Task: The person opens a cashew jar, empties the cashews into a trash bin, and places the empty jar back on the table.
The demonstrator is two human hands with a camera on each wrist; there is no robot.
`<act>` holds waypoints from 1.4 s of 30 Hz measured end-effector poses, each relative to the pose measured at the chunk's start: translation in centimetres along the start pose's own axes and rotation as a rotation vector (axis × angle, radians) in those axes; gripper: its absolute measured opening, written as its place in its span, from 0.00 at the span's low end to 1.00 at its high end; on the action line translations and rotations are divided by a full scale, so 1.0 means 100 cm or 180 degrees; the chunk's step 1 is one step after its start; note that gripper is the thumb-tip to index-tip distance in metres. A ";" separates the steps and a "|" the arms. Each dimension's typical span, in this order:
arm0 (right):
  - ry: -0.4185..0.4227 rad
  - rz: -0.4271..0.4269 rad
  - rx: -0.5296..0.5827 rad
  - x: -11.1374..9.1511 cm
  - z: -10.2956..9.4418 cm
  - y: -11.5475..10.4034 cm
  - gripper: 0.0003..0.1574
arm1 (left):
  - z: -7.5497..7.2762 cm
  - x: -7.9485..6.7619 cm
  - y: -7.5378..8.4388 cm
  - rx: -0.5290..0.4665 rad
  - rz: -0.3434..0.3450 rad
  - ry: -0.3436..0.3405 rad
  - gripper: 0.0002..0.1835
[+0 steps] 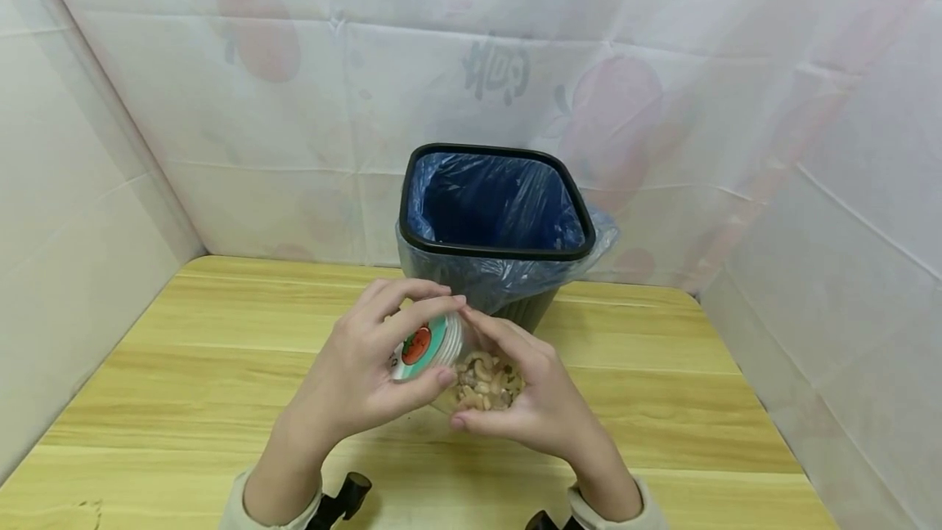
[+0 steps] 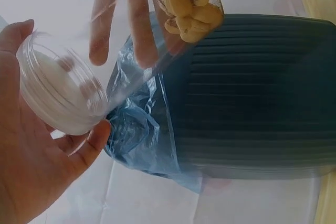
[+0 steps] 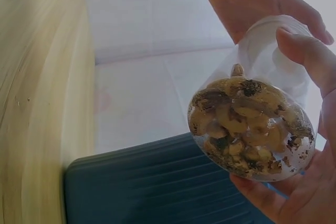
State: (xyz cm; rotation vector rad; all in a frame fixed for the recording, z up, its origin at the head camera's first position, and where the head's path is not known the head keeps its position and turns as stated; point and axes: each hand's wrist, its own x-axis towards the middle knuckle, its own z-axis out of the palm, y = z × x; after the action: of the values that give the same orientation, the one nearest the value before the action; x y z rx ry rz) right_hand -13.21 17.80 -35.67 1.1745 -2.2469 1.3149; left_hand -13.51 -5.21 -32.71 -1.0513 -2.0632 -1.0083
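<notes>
A clear plastic jar with cashew nuts gathered at its base is tilted over the tabletop, in front of the bin. My right hand grips its body, thumb on the near side and fingers over the far side. Around the clear ridged lid at the jar's mouth curl the fingers and thumb of my left hand. A green label with a red tomato picture covers the lid's top in the head view. Whether the lid is fastened or loose, I cannot tell.
Behind the jar stands a dark ribbed trash bin with a black rim and a blue plastic bag lining it. It sits at the back of the wooden table. Pale printed sheets enclose the table's back and sides.
</notes>
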 end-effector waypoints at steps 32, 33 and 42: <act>0.0011 -0.0046 0.0021 0.000 0.000 0.000 0.60 | 0.000 0.004 0.000 -0.0178 0.0330 0.0090 0.24; 0.0036 -0.0080 -0.0037 0.000 0.000 0.000 0.60 | 0.000 0.004 0.000 -0.0159 0.0294 0.0092 0.24; 0.0168 -0.0233 -0.0239 0.002 0.003 0.001 0.58 | -0.001 0.001 0.000 -0.0060 0.0060 0.0058 0.24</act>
State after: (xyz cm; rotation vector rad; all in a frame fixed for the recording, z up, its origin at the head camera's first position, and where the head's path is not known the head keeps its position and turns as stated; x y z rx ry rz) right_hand -13.35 17.49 -35.82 1.1705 -2.1753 1.2092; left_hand -13.50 -5.26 -32.61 -1.0654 -2.0291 -1.0261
